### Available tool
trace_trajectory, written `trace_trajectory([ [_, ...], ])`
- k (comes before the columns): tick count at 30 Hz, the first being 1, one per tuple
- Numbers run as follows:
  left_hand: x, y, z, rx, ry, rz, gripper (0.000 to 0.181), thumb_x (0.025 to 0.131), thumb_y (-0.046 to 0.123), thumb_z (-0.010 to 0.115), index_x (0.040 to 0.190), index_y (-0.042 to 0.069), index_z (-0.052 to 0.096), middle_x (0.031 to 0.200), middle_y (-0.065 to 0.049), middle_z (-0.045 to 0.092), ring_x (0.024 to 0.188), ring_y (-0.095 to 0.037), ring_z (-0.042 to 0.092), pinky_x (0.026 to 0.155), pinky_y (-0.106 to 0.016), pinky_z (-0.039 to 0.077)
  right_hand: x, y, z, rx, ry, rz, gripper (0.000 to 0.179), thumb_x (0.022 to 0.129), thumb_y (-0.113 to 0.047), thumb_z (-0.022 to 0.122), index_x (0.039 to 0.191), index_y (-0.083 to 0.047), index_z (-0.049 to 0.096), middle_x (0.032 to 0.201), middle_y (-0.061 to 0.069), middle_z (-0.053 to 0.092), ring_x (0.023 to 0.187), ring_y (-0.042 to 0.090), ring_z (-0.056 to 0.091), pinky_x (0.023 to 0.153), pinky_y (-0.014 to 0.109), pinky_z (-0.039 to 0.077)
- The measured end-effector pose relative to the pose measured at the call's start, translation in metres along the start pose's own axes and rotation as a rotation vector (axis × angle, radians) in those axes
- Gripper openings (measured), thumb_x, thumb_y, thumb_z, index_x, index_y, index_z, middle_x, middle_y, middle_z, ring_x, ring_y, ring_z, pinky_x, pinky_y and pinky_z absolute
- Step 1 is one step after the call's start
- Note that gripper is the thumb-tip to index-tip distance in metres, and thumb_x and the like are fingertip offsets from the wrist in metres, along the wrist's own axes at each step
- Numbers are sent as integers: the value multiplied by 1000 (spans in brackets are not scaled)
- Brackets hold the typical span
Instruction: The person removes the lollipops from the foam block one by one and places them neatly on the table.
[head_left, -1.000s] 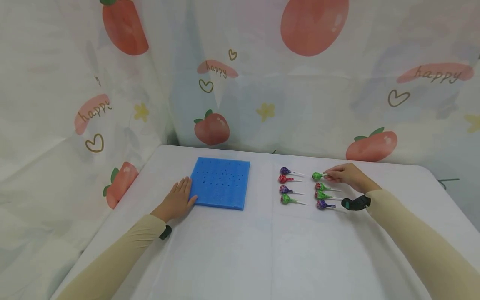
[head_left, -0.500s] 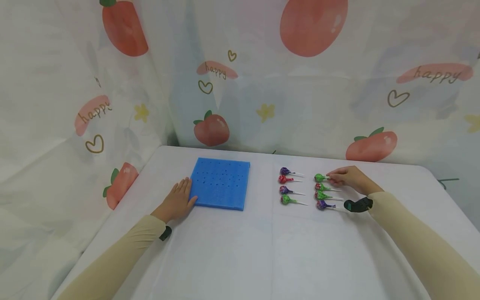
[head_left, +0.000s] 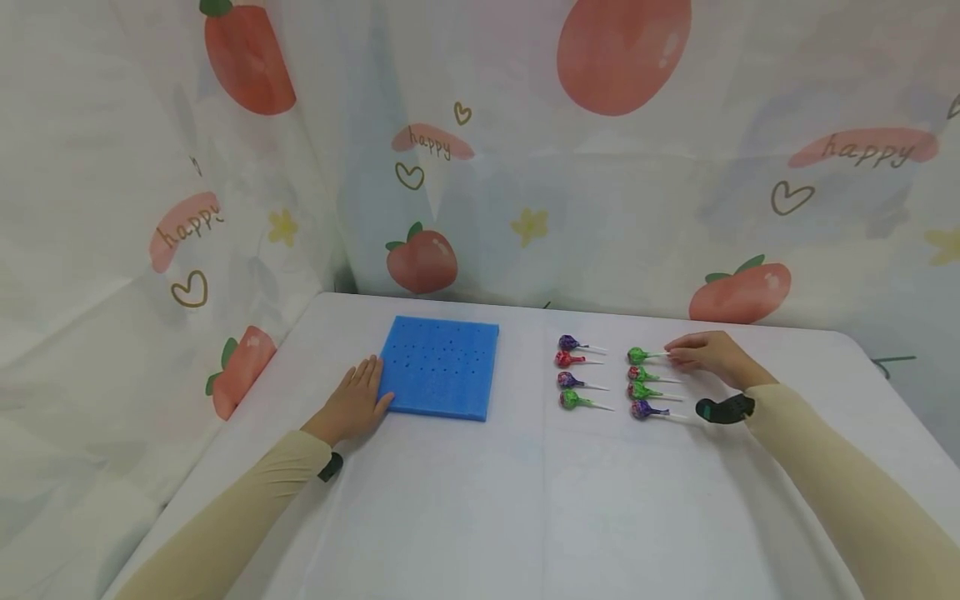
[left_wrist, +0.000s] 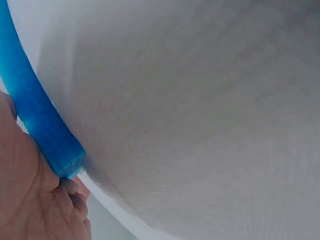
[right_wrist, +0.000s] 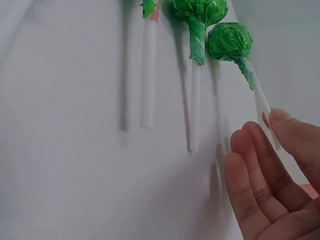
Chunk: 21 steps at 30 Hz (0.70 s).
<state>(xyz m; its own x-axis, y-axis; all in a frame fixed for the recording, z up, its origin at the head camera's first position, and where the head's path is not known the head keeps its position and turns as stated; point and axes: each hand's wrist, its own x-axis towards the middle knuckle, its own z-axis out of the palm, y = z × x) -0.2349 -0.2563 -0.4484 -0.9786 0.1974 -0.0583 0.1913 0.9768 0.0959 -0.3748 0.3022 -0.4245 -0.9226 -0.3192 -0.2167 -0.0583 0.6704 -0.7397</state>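
In the head view my left hand [head_left: 352, 404] lies with straight fingers along the left side of a blue foam board [head_left: 438, 379] dotted with small holes. The left wrist view shows the board's thick edge [left_wrist: 47, 122] against the palm. On the right, thumb and fingertips of my right hand [head_left: 708, 354] pinch the white stick of a green-wrapped lollipop [head_left: 637, 356], the farthest one in the right-hand column. Up close in the right wrist view, that lollipop [right_wrist: 231, 41] points away from the hand, its stick end between thumb and finger.
Nearer in the same column lie a red-green lollipop [head_left: 636, 374], a green one [head_left: 639, 390] and a purple one [head_left: 640, 409]. A second column to its left has purple [head_left: 567, 342], red [head_left: 564, 359] and green [head_left: 570, 399] lollipops. A printed curtain [head_left: 622, 225] hangs behind the white table [head_left: 465, 500].
My right hand has drawn back to the right along the stick, toward its end. The green lollipop has shifted slightly right and nearer its column. The left hand and board have stayed put.
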Motion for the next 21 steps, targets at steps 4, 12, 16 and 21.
trace_trajectory([
  [4,0,0,-1,-7,3,-1,67,101,32,36,144,-14,15,152,-30,17,143,-42,16,117,-54,15,-1,2,0,-45,24,26,45,95,-23,56,123,12,54,113,20,66,83,-1,61,75,15,52],
  [12,-1,0,-1,-7,-7,-2,67,101,33,36,145,-13,14,153,-30,17,143,-42,15,117,-54,15,0,5,3,-65,26,28,39,95,-17,56,119,14,56,98,12,70,75,1,58,68,14,50],
  [16,0,0,-1,-1,-10,1,67,101,33,36,145,-13,14,153,-30,17,143,-42,15,116,-54,15,4,6,4,-74,20,31,39,95,-16,55,118,14,56,91,4,69,73,4,55,66,15,49],
  [21,0,0,0,10,-5,5,67,101,33,36,144,-14,15,152,-30,18,143,-42,16,116,-54,16,6,5,8,-109,38,44,39,94,-20,57,117,12,59,83,0,65,73,9,52,64,18,47],
])
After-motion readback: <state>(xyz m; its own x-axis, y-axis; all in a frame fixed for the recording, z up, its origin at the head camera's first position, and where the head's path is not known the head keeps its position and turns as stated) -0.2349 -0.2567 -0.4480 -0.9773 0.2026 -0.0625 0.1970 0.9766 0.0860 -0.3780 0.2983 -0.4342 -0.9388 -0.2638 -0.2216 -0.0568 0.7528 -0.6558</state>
